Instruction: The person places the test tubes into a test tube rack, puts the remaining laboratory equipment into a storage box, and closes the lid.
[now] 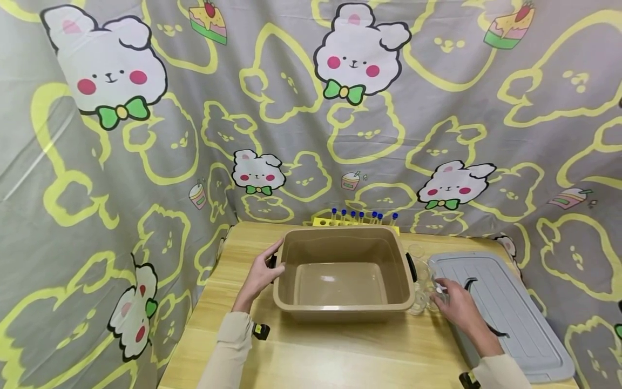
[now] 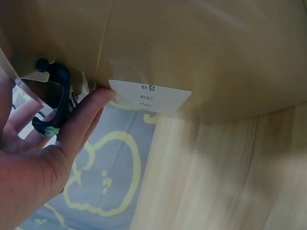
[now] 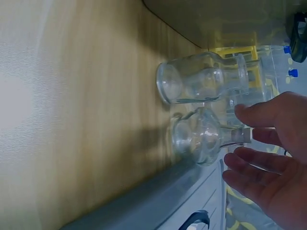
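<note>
A deep brown plastic bin (image 1: 340, 308) stands on the table with a black handle (image 2: 62, 91) on its left side. My left hand (image 1: 262, 273) is at that side, its fingers extended around the handle and its thumb against the bin wall. To the bin's right stand several clear glass vessels. Among them are a wide-necked glass bottle (image 3: 192, 79) and a smaller, round-bellied glass bottle (image 3: 204, 136) with a pale top. My right hand (image 1: 457, 305) reaches to the smaller bottle, thumb and fingers spread about its top without closing on it.
A grey lid (image 1: 515, 313) with black clips lies at the right side of the table. Behind the bin is a yellow rack (image 1: 318, 222) with blue-capped test tubes (image 1: 352, 215). A patterned curtain (image 1: 291, 108) surrounds the wooden table (image 1: 330, 356). A white label (image 2: 148, 96) is on the bin.
</note>
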### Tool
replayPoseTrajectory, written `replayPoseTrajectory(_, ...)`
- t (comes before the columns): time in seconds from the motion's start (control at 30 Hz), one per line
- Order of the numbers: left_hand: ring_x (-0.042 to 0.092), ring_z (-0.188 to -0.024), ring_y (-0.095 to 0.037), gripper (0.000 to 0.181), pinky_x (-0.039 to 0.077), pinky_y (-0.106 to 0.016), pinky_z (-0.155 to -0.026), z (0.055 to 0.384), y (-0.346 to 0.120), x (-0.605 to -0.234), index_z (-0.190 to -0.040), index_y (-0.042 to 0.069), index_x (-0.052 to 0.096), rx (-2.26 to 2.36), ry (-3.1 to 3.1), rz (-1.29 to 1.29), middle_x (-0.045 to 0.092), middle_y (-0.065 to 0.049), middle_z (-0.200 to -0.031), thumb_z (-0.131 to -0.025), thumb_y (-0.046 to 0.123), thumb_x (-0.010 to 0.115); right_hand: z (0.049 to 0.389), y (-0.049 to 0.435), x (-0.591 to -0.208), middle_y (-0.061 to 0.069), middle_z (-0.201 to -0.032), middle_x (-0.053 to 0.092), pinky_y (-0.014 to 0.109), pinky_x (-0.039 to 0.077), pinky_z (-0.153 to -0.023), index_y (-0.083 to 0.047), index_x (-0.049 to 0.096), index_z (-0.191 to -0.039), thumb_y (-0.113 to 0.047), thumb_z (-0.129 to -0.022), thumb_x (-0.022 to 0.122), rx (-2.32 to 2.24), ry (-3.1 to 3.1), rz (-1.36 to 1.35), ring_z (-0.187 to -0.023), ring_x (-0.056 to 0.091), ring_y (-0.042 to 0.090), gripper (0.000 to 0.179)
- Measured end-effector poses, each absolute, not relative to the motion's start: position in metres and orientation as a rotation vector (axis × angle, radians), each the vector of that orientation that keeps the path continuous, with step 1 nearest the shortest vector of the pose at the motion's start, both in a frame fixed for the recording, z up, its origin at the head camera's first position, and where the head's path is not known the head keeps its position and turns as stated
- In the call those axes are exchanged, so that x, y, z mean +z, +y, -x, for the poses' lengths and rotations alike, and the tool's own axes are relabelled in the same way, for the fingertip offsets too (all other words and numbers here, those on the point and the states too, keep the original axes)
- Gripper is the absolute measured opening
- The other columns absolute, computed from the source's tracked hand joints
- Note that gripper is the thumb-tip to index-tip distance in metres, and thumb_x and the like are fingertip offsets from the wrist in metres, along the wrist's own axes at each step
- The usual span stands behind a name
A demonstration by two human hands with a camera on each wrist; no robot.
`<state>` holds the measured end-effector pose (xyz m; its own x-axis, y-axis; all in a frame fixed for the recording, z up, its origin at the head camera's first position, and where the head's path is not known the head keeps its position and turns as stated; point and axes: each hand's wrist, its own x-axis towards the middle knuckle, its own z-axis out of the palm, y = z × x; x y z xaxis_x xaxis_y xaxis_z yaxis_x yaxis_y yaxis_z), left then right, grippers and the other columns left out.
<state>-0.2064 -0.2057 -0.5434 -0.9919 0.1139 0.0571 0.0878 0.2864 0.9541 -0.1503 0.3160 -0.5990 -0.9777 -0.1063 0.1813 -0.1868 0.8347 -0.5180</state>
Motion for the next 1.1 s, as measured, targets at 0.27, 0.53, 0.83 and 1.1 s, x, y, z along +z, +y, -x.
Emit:
replayPoseTrajectory(0.27,0.038,-0.146,-0.031,0.07,0.05,-0.028,-0.09,0.221,-0.204,-0.547,-0.155,0.022,0.048,1.836,2.495,-0.277,0.044,-0.002,-0.159,-0.092,-0.002,0.067,0.15,0.317,-0.612,0.025,-0.096,0.067,0.061,0.054,-0.075,0.012,0.066,-0.112,0.002,-0.078,0.081,0.804,-2.8,-0.246,-0.086,0.066,0.042,0.038)
replayPoseTrajectory(0.53,0.04,-0.144,-0.033,0.068,0.052,-0.026,-0.085,0.233,-0.201,-0.544,-0.156,0.016,0.046,1.863,2.421,-0.374,0.041,-0.011,-0.16,-0.094,-0.001,0.066,0.151,0.315,-0.614,0.022,-0.094,0.067,0.059,0.053,-0.073,0.011,0.066,-0.113,0.003,-0.083,0.078,0.824,-2.81,-0.206,-0.087,0.065,0.04,0.034)
replayPoseTrajectory(0.83,0.037,-0.145,-0.042,0.064,0.034,-0.059,-0.114,0.234,-0.193,-0.534,-0.154,-0.002,0.042,1.899,2.457,-0.429,0.042,-0.025,-0.156,-0.096,-0.004,0.066,0.15,0.313,-0.618,0.021,-0.092,0.068,0.056,0.055,-0.07,0.01,0.069,-0.107,0.008,-0.08,0.076,0.811,-2.706,-0.207,-0.082,0.066,0.038,0.028)
replayPoseTrajectory(1.1,0.034,-0.146,-0.041,0.059,0.042,-0.055,-0.109,0.22,-0.19,-0.515,-0.154,-0.005,0.04,1.844,2.477,-0.483,0.037,-0.023,-0.16,-0.1,0.003,0.064,0.15,0.312,-0.619,0.023,-0.094,0.071,0.054,0.058,-0.07,0.01,0.07,-0.104,0.01,-0.081,0.071,0.833,-2.688,-0.164,-0.081,0.07,0.038,0.024)
